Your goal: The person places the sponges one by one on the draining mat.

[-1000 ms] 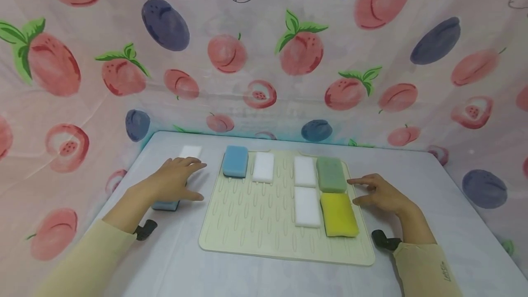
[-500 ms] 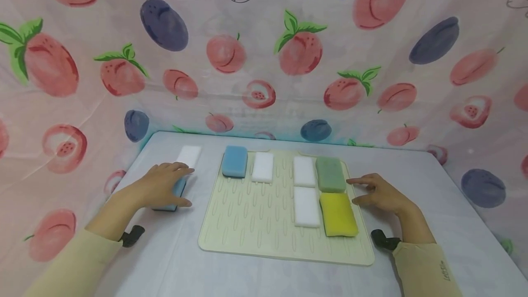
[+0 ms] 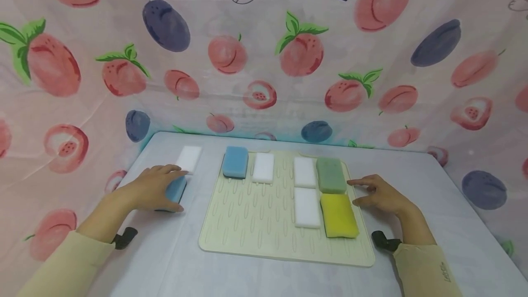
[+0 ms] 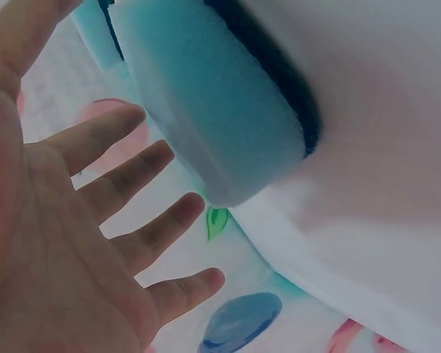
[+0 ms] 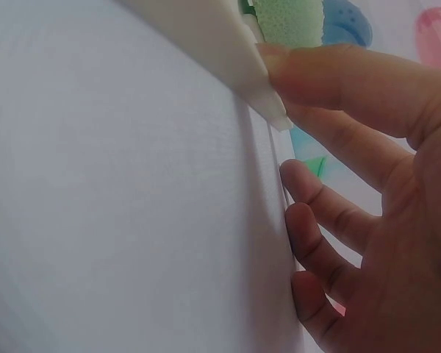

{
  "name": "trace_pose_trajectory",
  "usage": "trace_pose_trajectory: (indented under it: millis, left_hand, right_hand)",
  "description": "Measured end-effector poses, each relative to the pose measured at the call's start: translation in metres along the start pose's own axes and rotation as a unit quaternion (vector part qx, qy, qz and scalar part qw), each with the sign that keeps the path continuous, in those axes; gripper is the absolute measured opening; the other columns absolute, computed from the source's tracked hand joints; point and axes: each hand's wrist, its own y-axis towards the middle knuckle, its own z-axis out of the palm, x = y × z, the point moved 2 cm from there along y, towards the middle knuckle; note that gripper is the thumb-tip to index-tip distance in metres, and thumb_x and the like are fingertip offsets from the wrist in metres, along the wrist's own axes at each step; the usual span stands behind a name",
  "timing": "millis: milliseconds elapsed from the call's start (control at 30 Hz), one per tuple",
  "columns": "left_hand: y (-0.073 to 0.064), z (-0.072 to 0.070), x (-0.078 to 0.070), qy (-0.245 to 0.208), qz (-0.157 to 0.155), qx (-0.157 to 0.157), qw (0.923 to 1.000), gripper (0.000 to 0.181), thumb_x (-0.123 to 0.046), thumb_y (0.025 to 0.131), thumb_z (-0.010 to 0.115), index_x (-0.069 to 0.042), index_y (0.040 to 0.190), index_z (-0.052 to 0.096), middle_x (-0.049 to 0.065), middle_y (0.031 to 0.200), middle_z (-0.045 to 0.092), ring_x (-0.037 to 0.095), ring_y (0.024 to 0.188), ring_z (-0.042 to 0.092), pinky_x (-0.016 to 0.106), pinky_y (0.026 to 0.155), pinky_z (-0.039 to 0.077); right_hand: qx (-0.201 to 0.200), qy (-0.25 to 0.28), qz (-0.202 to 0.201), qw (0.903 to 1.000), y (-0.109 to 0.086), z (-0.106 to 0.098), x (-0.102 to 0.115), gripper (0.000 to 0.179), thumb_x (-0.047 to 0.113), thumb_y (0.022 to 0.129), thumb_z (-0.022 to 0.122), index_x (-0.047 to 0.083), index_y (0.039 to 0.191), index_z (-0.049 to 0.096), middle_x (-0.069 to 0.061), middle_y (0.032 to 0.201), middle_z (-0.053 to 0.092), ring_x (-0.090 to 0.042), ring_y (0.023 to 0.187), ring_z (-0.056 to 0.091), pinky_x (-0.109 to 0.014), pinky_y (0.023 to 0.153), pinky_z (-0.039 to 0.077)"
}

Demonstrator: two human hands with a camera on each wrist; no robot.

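My left hand [image 3: 149, 189] is over a blue sponge [image 3: 176, 189] on the table's left side, covering part of it. In the left wrist view its fingers are spread beside the blue sponge [image 4: 206, 95], which has a dark scouring layer; the fingertips are close, but contact is unclear. Part of another blue sponge [image 4: 95, 37] shows at the top. My right hand [image 3: 381, 195] is at the right edge of the cream ribbed mat [image 3: 251, 223]; its thumb touches that edge in the right wrist view. Nearest it are a green sponge [image 3: 331, 175] and a yellow sponge [image 3: 339, 215].
A white sponge [image 3: 189, 158] lies on the table behind my left hand. Along the mat's back stand a blue sponge [image 3: 235, 162], a white sponge [image 3: 263, 167] and another white sponge [image 3: 305, 172]. A further white sponge [image 3: 307, 207] is beside the yellow one. A fruit-print cloth [image 3: 264, 58] hangs behind.
My left hand has moved left and slightly back toward the person, away from the mat, over the blue sponge, uncovering more of it and the white sponge. The right hand is still.
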Motion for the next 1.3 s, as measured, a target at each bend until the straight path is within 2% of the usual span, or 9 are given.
trace_pose_trajectory:
  millis: [333, 600, 767, 1300]
  left_hand:
    - [-0.004, 0.002, 0.004, 0.003, 0.005, 0.005, 1.0, 0.102, -0.056, 0.07, 0.091, -0.012, 0.152, 0.052, 0.021, 0.152, 0.05, 0.053, 0.136, 0.045, 0.073, 0.11, 0.034]
    - [-0.003, 0.004, 0.008, -0.009, -0.003, 0.008, 0.9999, 0.101, -0.054, 0.072, 0.091, -0.012, 0.153, 0.05, 0.023, 0.153, 0.049, 0.053, 0.137, 0.044, 0.073, 0.111, 0.033]
    - [-0.002, 0.005, 0.01, -0.013, -0.003, 0.007, 0.9999, 0.099, -0.053, 0.073, 0.091, -0.012, 0.154, 0.05, 0.023, 0.152, 0.05, 0.051, 0.136, 0.046, 0.071, 0.11, 0.037]
    - [0.0, 0.003, 0.008, -0.008, 0.002, -0.006, 1.0, 0.1, -0.056, 0.071, 0.091, -0.011, 0.151, 0.053, 0.021, 0.146, 0.054, 0.045, 0.127, 0.054, 0.066, 0.105, 0.045]
  right_hand:
    - [0.0, -0.002, 0.009, 1.0, 0.001, 0.001, -0.002, 0.068, 0.032, 0.082, 0.086, 0.018, 0.145, 0.063, -0.025, 0.153, 0.035, -0.046, 0.13, 0.039, -0.072, 0.104, 0.039]
    - [-0.001, -0.005, 0.016, 0.9999, 0.001, 0.002, -0.002, 0.069, 0.033, 0.082, 0.086, 0.019, 0.145, 0.062, -0.025, 0.155, 0.034, -0.047, 0.131, 0.038, -0.073, 0.105, 0.039]
    - [-0.003, -0.004, 0.013, 0.9999, 0.0, 0.001, -0.001, 0.069, 0.031, 0.081, 0.086, 0.018, 0.145, 0.063, -0.025, 0.154, 0.035, -0.046, 0.131, 0.038, -0.072, 0.105, 0.039]
    - [-0.006, -0.004, 0.012, 0.9999, 0.0, 0.001, -0.001, 0.068, 0.032, 0.082, 0.086, 0.019, 0.145, 0.063, -0.025, 0.154, 0.035, -0.047, 0.13, 0.039, -0.073, 0.105, 0.039]
